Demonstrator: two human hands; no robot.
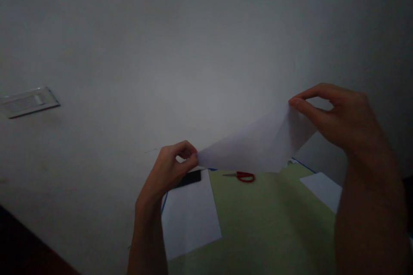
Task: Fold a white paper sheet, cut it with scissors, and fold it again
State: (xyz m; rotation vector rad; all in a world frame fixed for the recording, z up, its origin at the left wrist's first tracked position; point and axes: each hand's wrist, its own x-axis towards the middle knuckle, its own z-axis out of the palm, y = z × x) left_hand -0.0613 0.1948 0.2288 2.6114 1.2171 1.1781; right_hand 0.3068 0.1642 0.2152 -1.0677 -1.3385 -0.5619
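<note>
I hold a white sheet of paper (258,146) up in the air in front of a pale wall. My left hand (171,167) pinches its left corner between thumb and fingers. My right hand (335,116) pinches its upper right corner, higher than the left. The sheet hangs slanted between them, above a green table surface (271,223).
Red-handled scissors (243,176) lie on the green surface at the back. A white sheet (190,215) lies at the left with a dark flat object (190,178) at its top edge. Another white sheet (324,189) lies at the right. A switch plate (27,102) sits on the wall, left.
</note>
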